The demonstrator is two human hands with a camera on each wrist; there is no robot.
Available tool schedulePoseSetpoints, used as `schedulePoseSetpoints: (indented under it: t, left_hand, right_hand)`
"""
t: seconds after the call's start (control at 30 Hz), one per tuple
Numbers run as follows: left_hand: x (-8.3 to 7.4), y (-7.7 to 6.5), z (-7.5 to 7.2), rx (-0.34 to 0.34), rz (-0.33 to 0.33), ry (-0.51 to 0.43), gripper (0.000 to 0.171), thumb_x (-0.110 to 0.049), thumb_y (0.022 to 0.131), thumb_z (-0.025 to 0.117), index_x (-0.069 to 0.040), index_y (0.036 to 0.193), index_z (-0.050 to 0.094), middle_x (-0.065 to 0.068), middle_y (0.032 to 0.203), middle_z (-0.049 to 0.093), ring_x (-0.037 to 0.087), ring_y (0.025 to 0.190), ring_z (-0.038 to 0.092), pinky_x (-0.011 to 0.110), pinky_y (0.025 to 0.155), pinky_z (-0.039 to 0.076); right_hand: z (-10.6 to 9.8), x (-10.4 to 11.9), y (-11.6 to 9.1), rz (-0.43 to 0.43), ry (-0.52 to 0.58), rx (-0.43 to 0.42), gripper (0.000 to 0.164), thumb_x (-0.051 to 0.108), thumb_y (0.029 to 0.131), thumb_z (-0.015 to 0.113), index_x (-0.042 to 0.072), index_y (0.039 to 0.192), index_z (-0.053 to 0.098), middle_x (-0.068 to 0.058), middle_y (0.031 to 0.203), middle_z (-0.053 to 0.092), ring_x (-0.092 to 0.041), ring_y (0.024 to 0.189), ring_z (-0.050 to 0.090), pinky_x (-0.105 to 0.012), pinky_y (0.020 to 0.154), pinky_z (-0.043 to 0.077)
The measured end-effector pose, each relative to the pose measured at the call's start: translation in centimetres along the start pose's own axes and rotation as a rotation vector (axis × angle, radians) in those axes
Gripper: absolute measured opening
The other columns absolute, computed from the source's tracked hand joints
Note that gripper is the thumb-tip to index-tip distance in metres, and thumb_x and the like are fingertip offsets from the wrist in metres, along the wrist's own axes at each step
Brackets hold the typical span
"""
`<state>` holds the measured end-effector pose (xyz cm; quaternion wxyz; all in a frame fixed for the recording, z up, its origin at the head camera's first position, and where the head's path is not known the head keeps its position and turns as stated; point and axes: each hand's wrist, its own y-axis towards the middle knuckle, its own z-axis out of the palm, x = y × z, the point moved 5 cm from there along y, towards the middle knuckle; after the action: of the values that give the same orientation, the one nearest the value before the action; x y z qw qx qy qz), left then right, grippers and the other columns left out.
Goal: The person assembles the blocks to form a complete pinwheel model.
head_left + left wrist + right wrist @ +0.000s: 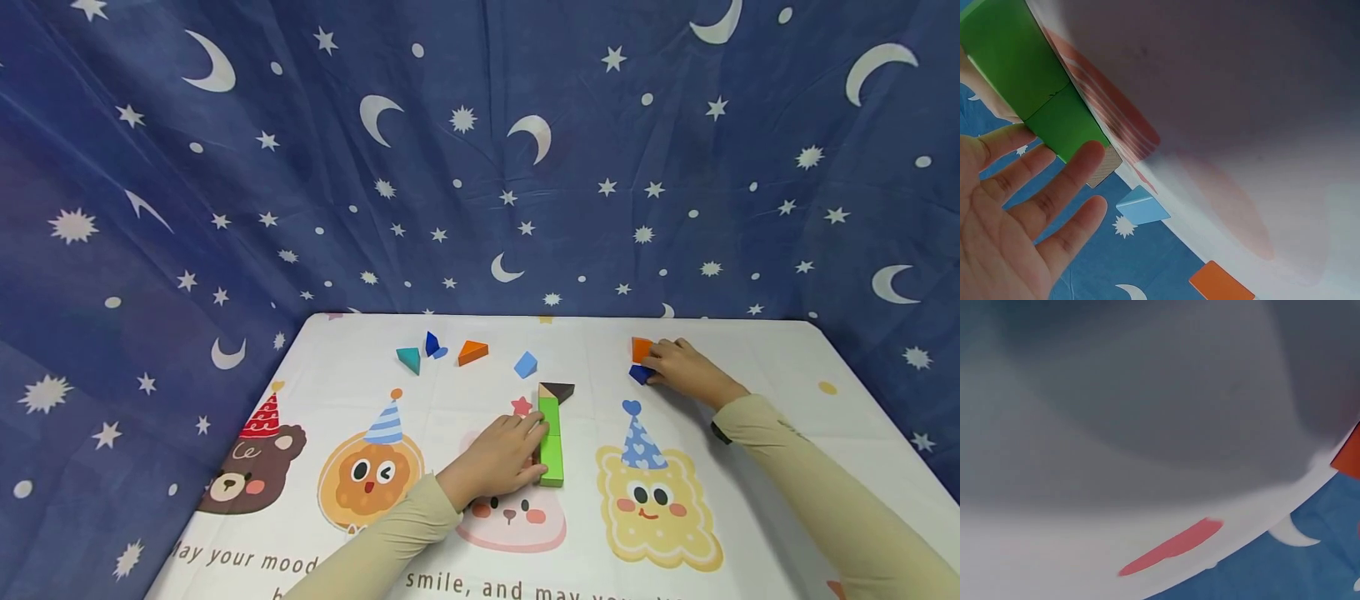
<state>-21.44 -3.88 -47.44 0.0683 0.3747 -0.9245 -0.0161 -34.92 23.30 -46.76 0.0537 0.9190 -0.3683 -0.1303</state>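
Observation:
Two bright green blocks [551,454] lie end to end in a column, topped by a small bare-wood and dark brown triangular block [558,391]. My left hand [501,454] lies along the column's left side; its fingers [1063,187] are extended and fingertips touch the green. At the right, my right hand [690,372] has its fingertips at an orange block [641,349] and a dark blue block [640,374]. The fingers partly hide both blocks, so whether it pinches one is unclear. In the right wrist view only an orange block [1349,456] shows, at the edge.
Behind the column lies a light blue block [527,364]. Further left are an orange triangular block [472,352], a dark blue one [431,344] and a teal one [408,359]. A printed white cloth covers the table [585,533]; a starry blue curtain [480,167] hangs behind.

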Motion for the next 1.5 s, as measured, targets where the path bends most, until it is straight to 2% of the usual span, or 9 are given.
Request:
schedulePoseSetpoints:
  t: [0.13,0.23,0.53,0.9,1.17,1.5]
  left_hand:
    - [0.0,0.0,0.0,0.005,-0.001,-0.005,0.056,-0.050,0.095,0.043,-0.011,0.136,0.041,0.004,0.139,0.044,0.018,0.118,0.052,0.031,0.102,0.041]
    - [-0.1,0.0,-0.1,0.010,-0.004,-0.011,0.057,-0.050,0.095,0.043,-0.011,0.136,0.040,0.004,0.139,0.044,0.018,0.119,0.051,0.032,0.102,0.041]
    - [-0.1,0.0,-0.1,0.012,-0.005,-0.013,0.057,-0.049,0.095,0.043,-0.011,0.136,0.041,0.004,0.140,0.044,0.018,0.120,0.051,0.032,0.103,0.041]
    - [-0.1,-0.1,-0.2,-0.018,0.008,-0.018,0.057,-0.049,0.095,0.044,-0.010,0.135,0.042,0.005,0.138,0.046,0.019,0.119,0.051,0.032,0.102,0.041]
    - [0.0,0.0,-0.2,-0.015,0.003,-0.014,0.057,-0.050,0.095,0.043,-0.011,0.136,0.042,0.005,0.139,0.045,0.018,0.120,0.051,0.032,0.102,0.042]
    - [0.1,-0.1,-0.2,-0.031,0.011,-0.011,0.057,-0.049,0.094,0.045,-0.010,0.135,0.043,0.005,0.137,0.046,0.018,0.118,0.052,0.031,0.100,0.042]
  right_hand:
    - [0.1,0.5,0.5,-0.001,0.018,0.002,0.025,0.024,0.074,0.077,0.010,0.092,0.068,-0.011,0.089,0.063,-0.031,0.091,0.060,-0.051,0.079,0.045]
    - [0.1,1.0,1.1,-0.013,0.031,0.001,0.025,0.024,0.074,0.076,0.010,0.094,0.068,-0.012,0.093,0.064,-0.030,0.095,0.059,-0.050,0.079,0.045]
    - [-0.5,3.2,3.6,-0.076,0.021,-0.022,0.023,0.026,0.075,0.074,0.013,0.092,0.068,-0.001,0.078,0.055,-0.022,0.080,0.053,-0.041,0.074,0.043]
    - [-0.3,4.9,6.5,-0.122,0.009,0.012,0.024,0.026,0.073,0.075,0.015,0.093,0.070,-0.002,0.079,0.057,-0.019,0.079,0.053,-0.038,0.073,0.044]
    - [-0.3,6.1,8.4,-0.136,-0.018,0.048,0.024,0.025,0.072,0.077,0.019,0.094,0.071,-0.001,0.082,0.061,-0.018,0.079,0.054,-0.036,0.074,0.046]
    - [-0.4,7.6,10.1,-0.219,-0.036,0.036,0.024,0.025,0.071,0.078,0.021,0.094,0.073,-0.001,0.084,0.063,-0.017,0.079,0.055,-0.035,0.072,0.045]
